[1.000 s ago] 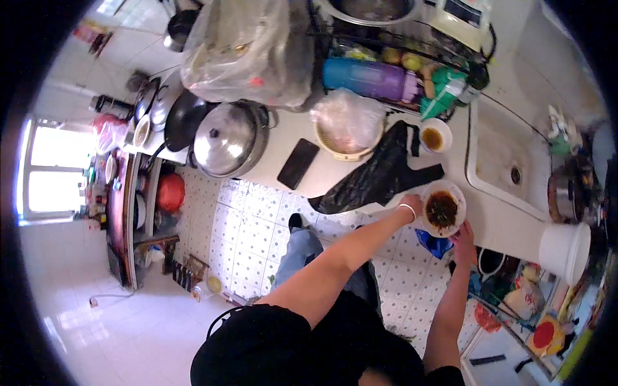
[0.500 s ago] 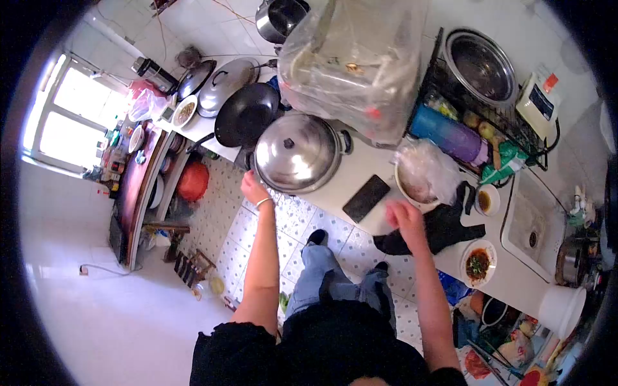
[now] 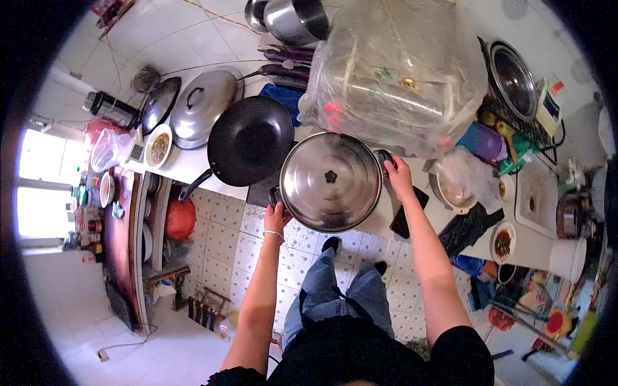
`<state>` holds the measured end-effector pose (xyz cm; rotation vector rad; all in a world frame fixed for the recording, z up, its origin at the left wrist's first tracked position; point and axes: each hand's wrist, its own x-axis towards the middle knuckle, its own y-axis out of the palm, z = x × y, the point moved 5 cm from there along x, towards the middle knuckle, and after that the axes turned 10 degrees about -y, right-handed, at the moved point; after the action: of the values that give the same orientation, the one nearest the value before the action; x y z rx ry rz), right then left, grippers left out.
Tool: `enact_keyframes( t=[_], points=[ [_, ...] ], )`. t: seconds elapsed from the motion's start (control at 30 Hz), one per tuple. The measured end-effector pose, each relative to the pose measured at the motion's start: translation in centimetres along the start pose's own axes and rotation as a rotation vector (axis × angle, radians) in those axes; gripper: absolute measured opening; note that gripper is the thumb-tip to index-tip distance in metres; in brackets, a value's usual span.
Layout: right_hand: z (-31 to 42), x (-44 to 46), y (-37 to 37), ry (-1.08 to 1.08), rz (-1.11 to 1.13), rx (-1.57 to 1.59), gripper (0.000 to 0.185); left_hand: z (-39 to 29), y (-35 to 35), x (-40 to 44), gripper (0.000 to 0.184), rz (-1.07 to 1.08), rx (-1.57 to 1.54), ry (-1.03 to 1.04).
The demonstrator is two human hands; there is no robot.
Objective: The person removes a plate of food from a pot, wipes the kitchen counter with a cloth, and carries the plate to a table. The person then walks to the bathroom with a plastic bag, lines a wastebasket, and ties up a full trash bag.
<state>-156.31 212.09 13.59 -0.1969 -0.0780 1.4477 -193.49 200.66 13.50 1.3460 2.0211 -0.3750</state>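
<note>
A large steel pot with a domed lid [image 3: 331,182] sits at the front of the counter. My left hand [image 3: 276,219] is closed on its left handle, fingers curled at the rim. On the opposite side my right hand [image 3: 398,175] grips the black right handle. A black wok [image 3: 250,140] lies just left of the pot, its handle pointing toward the floor. To the right of the pot, close to my right forearm, is a black phone [image 3: 409,212].
Behind the pot stands a big plastic-wrapped rack [image 3: 399,77]. Farther right are a basket with a plastic bag [image 3: 460,180], a black bag [image 3: 465,230], a bowl of dark food [image 3: 503,242] and a sink [image 3: 536,199]. A large lid [image 3: 205,108] and food bowl [image 3: 158,147] lie left.
Both hands held the bowl of dark food, then let go of it and moved left. They have since closed on the pot's two handles. The view has shifted toward the pot.
</note>
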Motion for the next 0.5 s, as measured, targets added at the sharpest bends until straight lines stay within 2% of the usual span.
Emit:
enact_keyframes(
  t=[0.13,0.23,0.33,0.4,0.5],
  points=[
    [1.8,-5.3,-2.5,0.009,-0.056,0.084,0.030,-0.3,-0.6,-1.0,0.015,0.089,0.109,-0.012],
    [2.3,-12.1,-7.2,0.141,-0.102,0.252,0.034,0.2,1.0,-4.3,0.014,0.118,0.211,-0.024],
    [2.0,-19.9,-12.2,0.213,-0.072,0.367,0.031,0.9,4.9,-7.4,0.012,0.251,0.333,-0.026],
    [1.9,-26.8,-15.6,0.323,-0.098,0.458,0.020,3.1,7.8,-9.6,0.013,0.332,0.472,-0.022],
    [-0.4,-37.0,-19.7,0.423,-0.187,0.543,0.012,7.5,12.0,-13.1,0.015,0.473,0.613,-0.124]
  ],
)
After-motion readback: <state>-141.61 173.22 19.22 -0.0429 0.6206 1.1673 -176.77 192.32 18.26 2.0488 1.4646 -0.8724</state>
